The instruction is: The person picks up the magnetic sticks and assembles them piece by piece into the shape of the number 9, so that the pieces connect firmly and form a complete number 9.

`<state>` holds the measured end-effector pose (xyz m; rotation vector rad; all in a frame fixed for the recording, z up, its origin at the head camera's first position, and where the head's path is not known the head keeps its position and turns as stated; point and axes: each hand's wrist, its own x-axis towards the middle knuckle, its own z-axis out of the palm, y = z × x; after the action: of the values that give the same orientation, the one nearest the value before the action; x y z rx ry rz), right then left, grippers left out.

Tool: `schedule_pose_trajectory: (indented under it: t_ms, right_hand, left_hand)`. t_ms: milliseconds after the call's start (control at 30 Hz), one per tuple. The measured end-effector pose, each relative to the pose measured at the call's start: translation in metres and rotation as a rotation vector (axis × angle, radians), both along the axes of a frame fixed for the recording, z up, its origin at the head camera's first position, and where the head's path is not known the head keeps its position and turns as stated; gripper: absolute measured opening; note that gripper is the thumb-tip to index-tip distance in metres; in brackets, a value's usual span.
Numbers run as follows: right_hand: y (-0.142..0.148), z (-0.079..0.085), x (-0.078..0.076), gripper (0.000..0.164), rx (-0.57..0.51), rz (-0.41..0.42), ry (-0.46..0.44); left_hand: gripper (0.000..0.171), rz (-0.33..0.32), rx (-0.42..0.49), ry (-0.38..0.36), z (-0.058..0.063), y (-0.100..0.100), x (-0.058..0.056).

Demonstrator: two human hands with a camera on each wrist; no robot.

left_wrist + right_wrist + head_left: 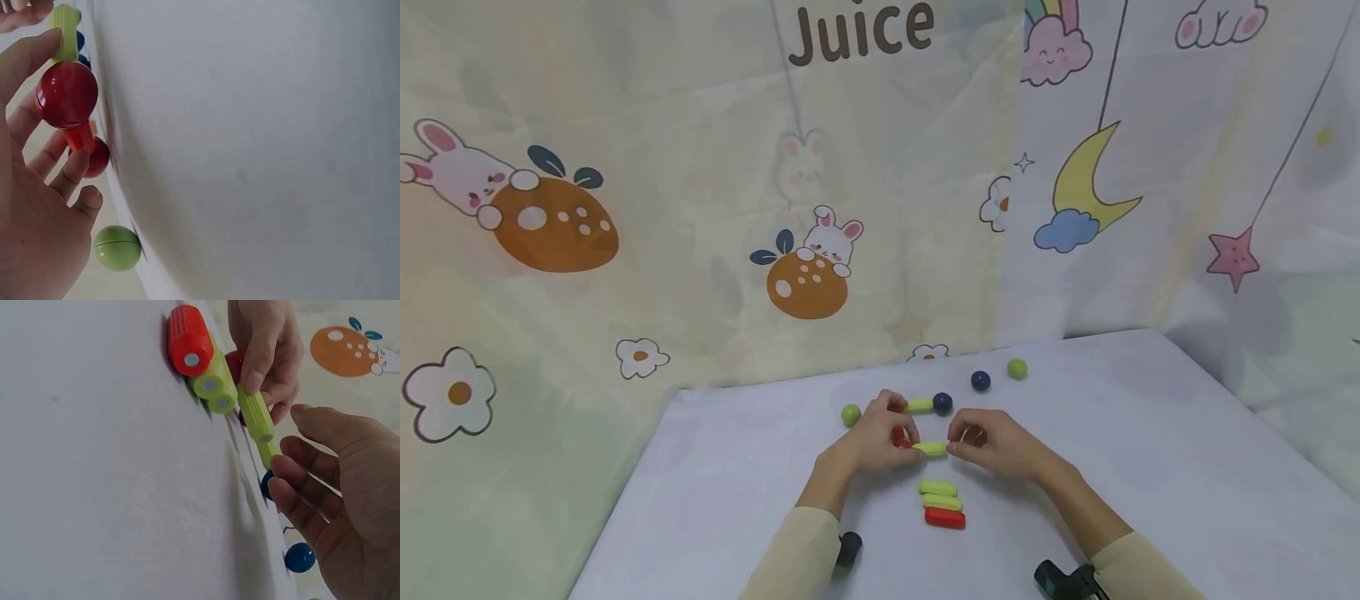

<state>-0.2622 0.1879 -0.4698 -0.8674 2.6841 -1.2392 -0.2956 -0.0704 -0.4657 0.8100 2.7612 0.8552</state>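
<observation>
My left hand (874, 437) pinches a ridged yellow-green magnetic rod (932, 449) near one end, its thumb (47, 47) lying along the side. At that end sits a glossy red ball (69, 94), partly covered by the fingers in the head view. Behind this ball, a red rod (80, 139) and another red ball (99, 161) show between the left fingers. My right hand (1000, 446) is beside the rod's free end, fingers loosely bent and nothing between them. Just beyond the hands, a second yellow-green rod (919, 406) meets a dark blue ball (942, 403).
Nearer me, two yellow-green rods (937, 488) and a red rod (945, 518) lie side by side on the white table (715, 483). A green ball (851, 415) is left of the hands. Farther back are another blue ball (981, 381) and green ball (1017, 368).
</observation>
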Motion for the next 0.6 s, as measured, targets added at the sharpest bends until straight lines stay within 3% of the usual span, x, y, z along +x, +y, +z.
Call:
schedule_pose_trajectory:
  t_ms: [300, 600]
  right_hand:
    - [-0.009, 0.003, 0.017, 0.009, 0.016, 0.143, 0.011]
    - [-0.019, 0.0, 0.021, 0.01, 0.115, 0.178, -0.052]
  left_hand:
    - [0.011, -0.003, -0.022, 0.012, -0.001, -0.001, 0.0]
    - [0.011, -0.007, -0.039, 0.021, -0.002, -0.001, 0.0]
